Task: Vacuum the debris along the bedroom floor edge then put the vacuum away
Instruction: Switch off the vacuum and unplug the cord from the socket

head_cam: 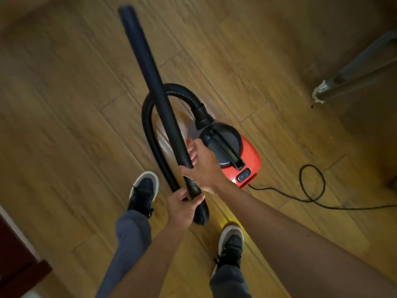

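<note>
A red and black canister vacuum (247,155) sits on the wooden floor just ahead of my feet. Its black ribbed hose (150,117) loops from the canister's front round to a long black wand (148,72), which points away up the frame. My left hand (182,206) grips the wand's near end where the hose joins. My right hand (204,168) holds the wand a little higher, thumb across it and fingers partly spread behind. A few dark specks of debris (311,106) lie by a furniture leg at the right.
The vacuum's black power cord (313,190) loops on the floor to the right and runs off the frame. A grey metal furniture leg (335,87) with a white foot stands at the upper right. Dark wooden furniture (12,244) fills the lower left corner. My two shoes straddle the hose.
</note>
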Available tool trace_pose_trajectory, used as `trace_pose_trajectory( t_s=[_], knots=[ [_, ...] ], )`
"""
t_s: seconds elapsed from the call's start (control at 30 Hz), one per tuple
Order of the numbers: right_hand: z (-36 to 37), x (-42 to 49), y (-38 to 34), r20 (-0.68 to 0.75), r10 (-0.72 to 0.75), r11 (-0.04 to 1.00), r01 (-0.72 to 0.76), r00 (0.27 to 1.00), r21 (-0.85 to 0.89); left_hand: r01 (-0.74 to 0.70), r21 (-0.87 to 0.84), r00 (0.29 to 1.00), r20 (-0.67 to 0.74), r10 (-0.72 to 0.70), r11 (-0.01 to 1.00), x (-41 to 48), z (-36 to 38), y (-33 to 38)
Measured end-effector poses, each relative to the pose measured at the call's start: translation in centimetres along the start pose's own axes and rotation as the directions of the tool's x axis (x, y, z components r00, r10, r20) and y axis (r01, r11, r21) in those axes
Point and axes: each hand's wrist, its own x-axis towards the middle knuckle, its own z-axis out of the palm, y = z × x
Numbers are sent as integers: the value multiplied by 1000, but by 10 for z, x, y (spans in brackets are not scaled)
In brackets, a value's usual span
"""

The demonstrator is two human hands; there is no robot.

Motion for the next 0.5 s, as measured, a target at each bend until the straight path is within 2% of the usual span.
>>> trace_pose_trajectory(
  t_s=[0.07,0.17,0.23,0.3,0.4,0.47,0.5],
  knots=[
    [-8,-25,2,-81,12,997,-6,997,75,-137,108,990,-10,139,985,-11,2,-6],
    [-20,-66,4,-241,88,976,-36,966,214,-245,324,965,-9,262,914,-31,-3,-5],
    [-25,-92,6,-345,180,936,-53,921,348,-302,532,937,11,350,791,-44,-7,0],
    [-22,-116,13,-440,300,866,-48,847,498,-363,709,895,86,437,604,-57,-9,7],
    [-8,-144,25,-452,562,664,-52,693,746,-448,836,821,243,517,318,-70,-11,17],
    [1,-157,30,-355,709,417,45,610,908,-480,864,794,354,495,151,-75,-13,21],
    [6,-163,32,-278,754,269,107,595,957,-504,861,776,416,473,69,-77,-14,23]
  ],
)
